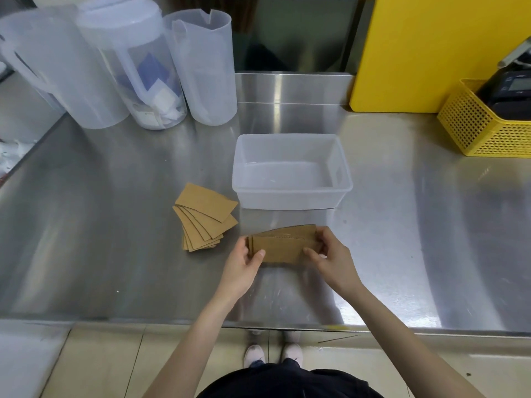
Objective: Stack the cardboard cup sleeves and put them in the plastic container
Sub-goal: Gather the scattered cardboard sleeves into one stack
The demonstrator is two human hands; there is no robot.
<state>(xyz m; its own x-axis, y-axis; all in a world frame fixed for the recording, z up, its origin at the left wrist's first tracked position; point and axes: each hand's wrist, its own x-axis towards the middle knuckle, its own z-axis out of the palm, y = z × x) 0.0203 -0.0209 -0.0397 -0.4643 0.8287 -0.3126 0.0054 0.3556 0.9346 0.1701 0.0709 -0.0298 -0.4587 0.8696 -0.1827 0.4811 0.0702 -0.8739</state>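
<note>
A small stack of brown cardboard cup sleeves point(283, 247) is held just above the steel table, in front of the container. My left hand point(244, 264) grips its left end and my right hand point(330, 254) grips its right end. Several more sleeves point(205, 215) lie fanned out on the table to the left. The translucent plastic container point(291, 191) stands just beyond the held stack, with nothing visible inside it.
Three tall translucent plastic jugs point(198, 67) stand at the back left, one holding paper packets. A yellow mesh basket point(482, 130) with a black device sits at the right, beside a yellow panel point(425, 47). The table's front edge point(258, 326) is close to my body.
</note>
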